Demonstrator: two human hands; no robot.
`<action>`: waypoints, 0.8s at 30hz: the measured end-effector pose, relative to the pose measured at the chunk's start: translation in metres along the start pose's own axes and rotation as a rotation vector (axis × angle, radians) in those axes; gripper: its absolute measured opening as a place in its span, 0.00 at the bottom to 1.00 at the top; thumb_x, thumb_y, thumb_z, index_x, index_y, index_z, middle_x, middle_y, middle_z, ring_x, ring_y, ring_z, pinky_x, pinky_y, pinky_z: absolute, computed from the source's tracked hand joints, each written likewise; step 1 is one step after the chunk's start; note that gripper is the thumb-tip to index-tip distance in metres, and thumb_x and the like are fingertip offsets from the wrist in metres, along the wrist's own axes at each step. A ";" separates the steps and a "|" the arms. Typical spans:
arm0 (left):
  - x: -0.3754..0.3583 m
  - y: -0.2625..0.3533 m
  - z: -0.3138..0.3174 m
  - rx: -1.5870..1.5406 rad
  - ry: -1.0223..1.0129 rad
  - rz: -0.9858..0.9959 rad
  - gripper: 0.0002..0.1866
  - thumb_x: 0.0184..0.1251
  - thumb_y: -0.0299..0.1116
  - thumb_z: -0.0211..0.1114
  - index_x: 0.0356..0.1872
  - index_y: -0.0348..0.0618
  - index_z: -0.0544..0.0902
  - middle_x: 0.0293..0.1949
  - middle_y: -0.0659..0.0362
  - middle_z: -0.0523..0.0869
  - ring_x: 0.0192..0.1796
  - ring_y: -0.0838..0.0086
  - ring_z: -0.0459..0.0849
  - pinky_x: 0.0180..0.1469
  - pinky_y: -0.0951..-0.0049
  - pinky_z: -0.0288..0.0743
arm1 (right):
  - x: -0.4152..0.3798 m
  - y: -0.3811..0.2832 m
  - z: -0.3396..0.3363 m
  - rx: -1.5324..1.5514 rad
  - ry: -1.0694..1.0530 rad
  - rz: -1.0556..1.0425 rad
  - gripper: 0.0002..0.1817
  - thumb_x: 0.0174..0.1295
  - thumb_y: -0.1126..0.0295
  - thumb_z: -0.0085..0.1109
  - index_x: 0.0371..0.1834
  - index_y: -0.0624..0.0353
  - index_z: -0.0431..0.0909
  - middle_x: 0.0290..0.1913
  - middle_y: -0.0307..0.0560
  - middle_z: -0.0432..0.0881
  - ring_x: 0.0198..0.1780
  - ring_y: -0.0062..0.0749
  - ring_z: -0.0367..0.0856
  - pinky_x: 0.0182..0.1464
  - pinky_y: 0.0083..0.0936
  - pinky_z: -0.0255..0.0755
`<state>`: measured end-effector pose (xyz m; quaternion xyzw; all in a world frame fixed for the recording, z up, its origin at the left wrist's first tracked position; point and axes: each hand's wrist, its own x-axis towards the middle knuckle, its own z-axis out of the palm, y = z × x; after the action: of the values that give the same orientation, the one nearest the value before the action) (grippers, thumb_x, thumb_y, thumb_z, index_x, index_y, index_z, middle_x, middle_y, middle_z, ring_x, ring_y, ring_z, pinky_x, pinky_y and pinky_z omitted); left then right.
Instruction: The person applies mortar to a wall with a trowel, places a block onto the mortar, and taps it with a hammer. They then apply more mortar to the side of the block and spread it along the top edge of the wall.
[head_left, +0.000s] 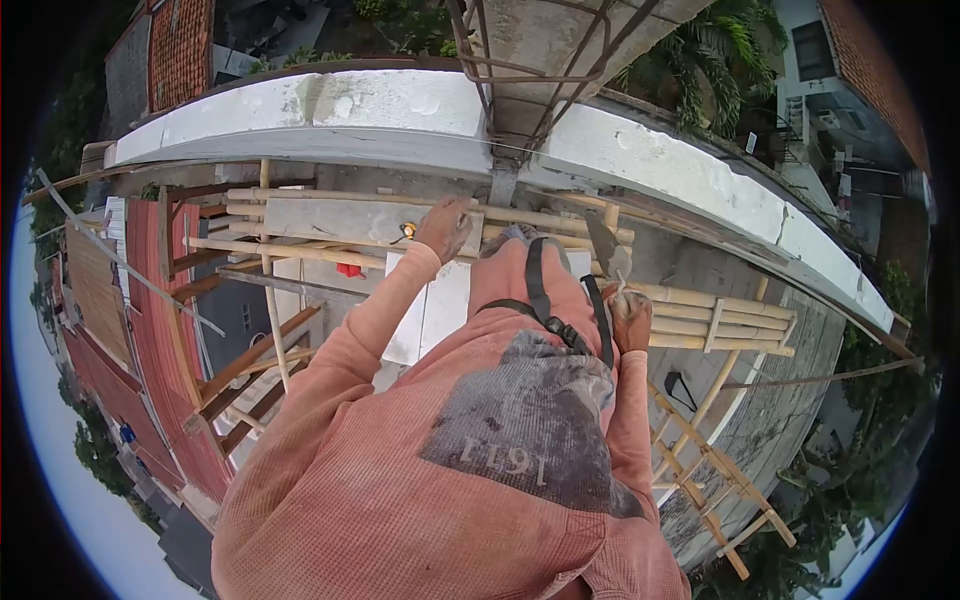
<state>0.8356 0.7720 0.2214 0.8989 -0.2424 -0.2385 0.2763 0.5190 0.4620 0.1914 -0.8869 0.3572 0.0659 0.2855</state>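
Note:
My left hand (447,226) is held over the bamboo scaffold, fingers curled in and nothing visible in them. My right hand (631,318), at my right side, is closed around the handle of a trowel. The trowel's grey pointed blade (605,246) extends forward over the bamboo poles. Beside my left wrist, a small yellow and black item (405,231) rests near the edge of a grey plank (335,216). White blocks or panels (436,308) show below my left forearm. Straps hang at the front of my dusty pink shirt.
A white block wall (400,100) curves across the front. Steel rebar (535,75) rises at its middle. Bamboo poles (720,322) extend right, with a bamboo ladder-like frame (715,470) lower down. A red item (349,270) lies below the plank; the ground is far beneath.

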 end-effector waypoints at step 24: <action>0.071 0.075 0.044 -0.771 -0.142 -0.125 0.29 0.78 0.26 0.51 0.78 0.46 0.61 0.57 0.49 0.79 0.53 0.61 0.82 0.62 0.64 0.74 | -0.016 -0.025 -0.029 -0.037 0.018 0.084 0.22 0.63 0.54 0.67 0.48 0.64 0.82 0.48 0.65 0.80 0.53 0.61 0.76 0.58 0.47 0.70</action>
<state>0.8421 0.6601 0.2145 0.7235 -0.0982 -0.3900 0.5611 0.5212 0.4702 0.2319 -0.8767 0.3955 0.0766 0.2629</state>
